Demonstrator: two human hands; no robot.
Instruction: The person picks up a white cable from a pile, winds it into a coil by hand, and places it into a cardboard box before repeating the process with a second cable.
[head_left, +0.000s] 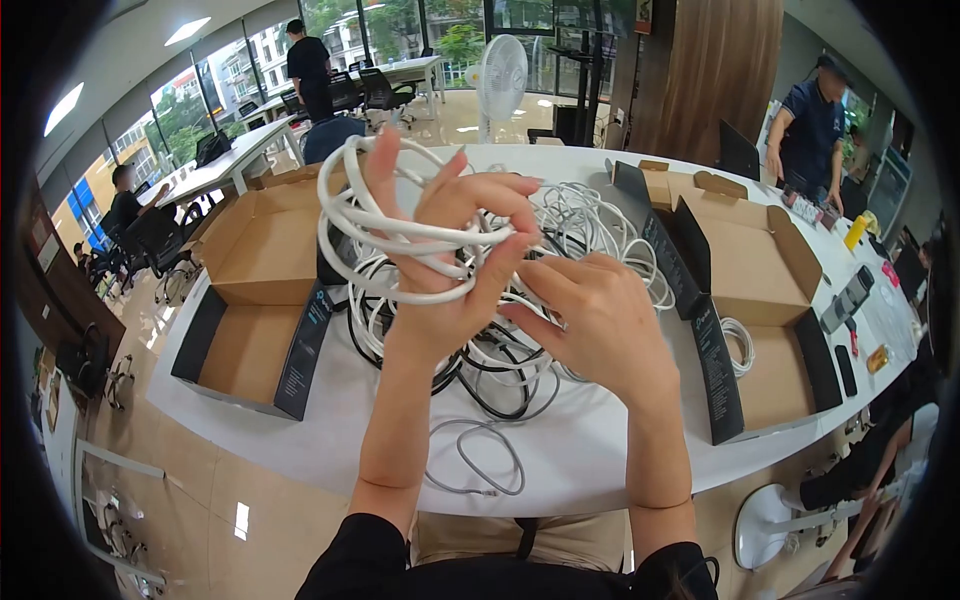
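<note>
My left hand (pixel 450 240) is raised over the table, with several loops of a thick white cable (pixel 345 235) around its fingers. Its thumb and forefinger pinch the side of that coil. Close beside them is my right hand (pixel 595 320), its fingers curled together toward the left thumb; what lies between them is hidden. Beneath both hands, a tangled pile of white and black cables (pixel 590 215) spreads across the table. A thin grey cable (pixel 520 465) lies loosely nearer to me.
An open cardboard box (pixel 250 345) stands at left. Another open box (pixel 775 380) at right contains a coiled white cable (pixel 738 347). Both rest on the white table (pixel 330 460). A person (pixel 810 130) stands at the far right end, near a yellow bottle (pixel 856 232). A white fan (pixel 502 78) is behind.
</note>
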